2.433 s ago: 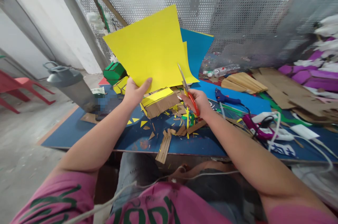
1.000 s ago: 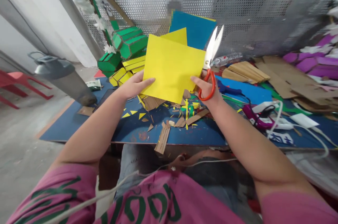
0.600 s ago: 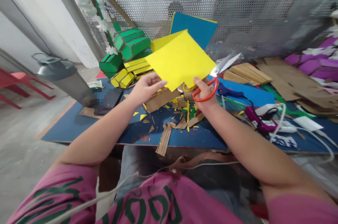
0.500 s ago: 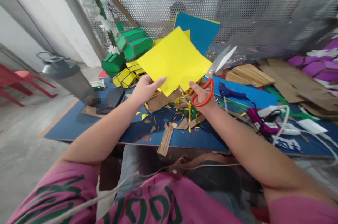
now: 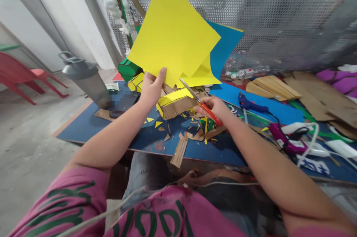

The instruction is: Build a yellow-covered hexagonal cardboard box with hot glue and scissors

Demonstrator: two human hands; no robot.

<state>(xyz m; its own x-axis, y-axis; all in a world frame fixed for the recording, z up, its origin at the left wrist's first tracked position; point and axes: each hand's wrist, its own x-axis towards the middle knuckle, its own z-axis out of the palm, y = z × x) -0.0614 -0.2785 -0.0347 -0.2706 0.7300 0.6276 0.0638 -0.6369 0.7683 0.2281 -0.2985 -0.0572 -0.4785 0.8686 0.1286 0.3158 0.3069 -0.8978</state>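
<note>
The left hand (image 5: 151, 87) pinches a yellow sheet (image 5: 171, 30) near its bottom, above the desk (image 5: 83, 128). The right hand (image 5: 216, 107) grips red-handled scissors (image 5: 209, 111) beside it.

The sheet (image 5: 173, 28) is matt paper — scissor blades (image 5: 190, 89) shiny metal.

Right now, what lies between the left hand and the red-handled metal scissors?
Head view: part of the yellow paper sheet, and lower, a yellow-topped brown cardboard block.
</note>
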